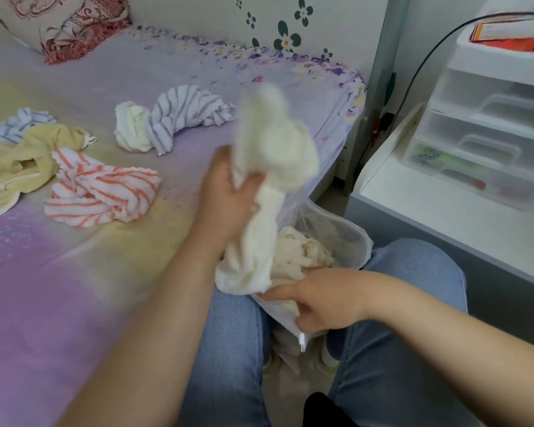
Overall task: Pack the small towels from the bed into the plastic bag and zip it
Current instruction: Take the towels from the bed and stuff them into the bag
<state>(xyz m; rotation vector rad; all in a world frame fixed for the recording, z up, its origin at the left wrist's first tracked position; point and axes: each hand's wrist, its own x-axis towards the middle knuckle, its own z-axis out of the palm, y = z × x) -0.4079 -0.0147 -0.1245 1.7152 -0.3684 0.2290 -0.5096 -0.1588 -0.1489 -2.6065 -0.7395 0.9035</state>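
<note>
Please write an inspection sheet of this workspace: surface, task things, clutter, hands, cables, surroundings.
Surface: bed with a purple-yellow sheet.
Job's things: cream towel held above the open plastic bag, its lower end at the bag's mouth; a towel already inside. On the bed: orange-striped towel, yellow towel, two purple-striped towels, pale rolled towel.
Clutter: pillow at the bed's head.
Hands: left hand grips the cream towel; right hand holds the bag's rim.
Cables: black cable by the drawers.
Surroundings: drawer unit on a white desk; flower stickers on the wall.
</note>
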